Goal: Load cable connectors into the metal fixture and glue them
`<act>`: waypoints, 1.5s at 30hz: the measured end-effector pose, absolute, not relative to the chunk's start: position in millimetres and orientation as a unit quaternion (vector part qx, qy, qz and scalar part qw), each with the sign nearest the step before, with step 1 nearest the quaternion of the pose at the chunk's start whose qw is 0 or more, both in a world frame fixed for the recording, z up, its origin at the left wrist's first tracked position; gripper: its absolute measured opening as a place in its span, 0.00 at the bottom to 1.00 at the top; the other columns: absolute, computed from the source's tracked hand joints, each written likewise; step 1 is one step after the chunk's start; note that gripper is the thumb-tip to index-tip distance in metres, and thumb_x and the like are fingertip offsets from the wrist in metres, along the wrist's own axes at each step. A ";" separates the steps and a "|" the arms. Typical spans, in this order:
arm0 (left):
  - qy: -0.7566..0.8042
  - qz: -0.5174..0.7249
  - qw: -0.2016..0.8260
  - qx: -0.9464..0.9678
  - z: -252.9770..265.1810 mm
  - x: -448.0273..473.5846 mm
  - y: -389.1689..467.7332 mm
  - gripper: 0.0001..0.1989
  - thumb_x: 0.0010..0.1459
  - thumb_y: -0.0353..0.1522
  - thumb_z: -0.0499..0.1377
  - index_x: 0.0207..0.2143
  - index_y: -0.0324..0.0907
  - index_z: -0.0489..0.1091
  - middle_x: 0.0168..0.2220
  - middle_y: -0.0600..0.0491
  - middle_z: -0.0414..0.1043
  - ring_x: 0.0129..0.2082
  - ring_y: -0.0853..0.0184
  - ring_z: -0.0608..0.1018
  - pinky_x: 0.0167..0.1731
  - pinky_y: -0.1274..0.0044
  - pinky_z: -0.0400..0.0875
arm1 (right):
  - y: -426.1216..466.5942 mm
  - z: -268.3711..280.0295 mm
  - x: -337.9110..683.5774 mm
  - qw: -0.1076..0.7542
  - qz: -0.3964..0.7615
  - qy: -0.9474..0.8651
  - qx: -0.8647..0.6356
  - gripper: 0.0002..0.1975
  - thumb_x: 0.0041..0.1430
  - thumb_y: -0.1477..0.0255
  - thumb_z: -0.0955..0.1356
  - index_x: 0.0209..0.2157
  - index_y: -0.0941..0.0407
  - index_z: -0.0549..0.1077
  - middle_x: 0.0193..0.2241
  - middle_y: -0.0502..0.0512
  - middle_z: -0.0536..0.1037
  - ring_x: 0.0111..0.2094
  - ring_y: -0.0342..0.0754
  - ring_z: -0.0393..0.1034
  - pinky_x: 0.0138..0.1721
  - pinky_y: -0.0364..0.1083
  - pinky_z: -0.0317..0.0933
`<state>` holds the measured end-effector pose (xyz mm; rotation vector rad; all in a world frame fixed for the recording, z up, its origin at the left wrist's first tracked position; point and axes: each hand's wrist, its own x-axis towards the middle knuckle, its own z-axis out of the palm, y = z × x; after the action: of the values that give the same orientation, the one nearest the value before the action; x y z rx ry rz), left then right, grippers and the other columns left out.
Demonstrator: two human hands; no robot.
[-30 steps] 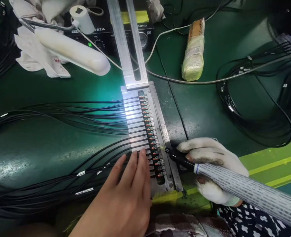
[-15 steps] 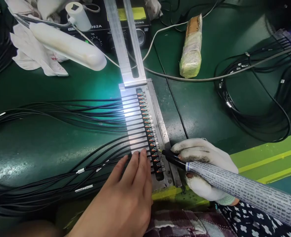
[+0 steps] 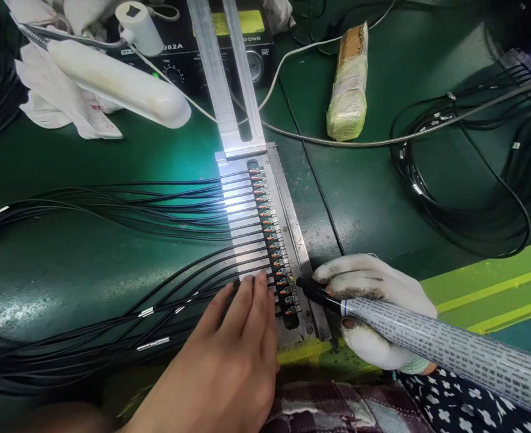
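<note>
A metal fixture plate (image 3: 297, 231) lies on the bench with a row of small cable ends (image 3: 272, 237) set across its slot, their wires orange and bare metal. Black cables (image 3: 193, 237) run from it to the left. My bare left hand (image 3: 240, 343) lies flat over the cables at the plate's lower left, fingers stretched out; what is beneath them is hidden. In a white glove, my right hand (image 3: 377, 288) grips a thick pen-shaped tool (image 3: 409, 328) with a black front and a grey printed barrel. Its thin yellowish tip is at the lower cable ends; contact is unclear.
A slotted metal bar (image 3: 213, 78) extends from the plate's top, in front of a black control box (image 3: 175, 63). A white lamp (image 3: 121, 84) hangs at left. A wrapped block (image 3: 349, 84) and coiled cables (image 3: 427, 186) lie right. A metal hose (image 3: 373, 144) crosses behind.
The tool's tip has moved very slightly right, away from the cable ends, with my right hand. My left hand stays in place. The view has shifted a little.
</note>
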<state>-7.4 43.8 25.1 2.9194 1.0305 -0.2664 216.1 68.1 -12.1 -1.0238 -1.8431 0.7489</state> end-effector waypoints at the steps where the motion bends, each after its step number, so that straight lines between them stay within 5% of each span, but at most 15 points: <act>1: 0.331 -0.086 0.018 0.939 25.4 -7.6 44.0 0.23 0.59 0.36 0.55 0.54 0.35 0.71 0.59 0.40 0.69 0.57 0.52 0.71 0.54 0.63 0.68 | 68.0 -11.8 216.4 0.433 0.302 -0.744 -0.410 0.08 0.54 0.70 0.70 0.36 0.58 0.75 0.34 0.60 0.81 0.36 0.52 0.78 0.37 0.47 0.76; 45: 0.327 -0.076 0.003 0.942 23.5 -5.9 44.2 0.24 0.58 0.37 0.56 0.53 0.33 0.72 0.57 0.38 0.70 0.55 0.51 0.73 0.52 0.63 0.69 | 62.9 -15.4 216.1 0.443 0.318 -0.730 -0.411 0.07 0.54 0.73 0.70 0.35 0.61 0.75 0.36 0.61 0.79 0.38 0.48 0.77 0.42 0.43 0.72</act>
<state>-5.9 44.2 23.5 2.9548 1.0243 -0.2372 216.1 62.9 -15.4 -1.0199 -1.8107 0.7890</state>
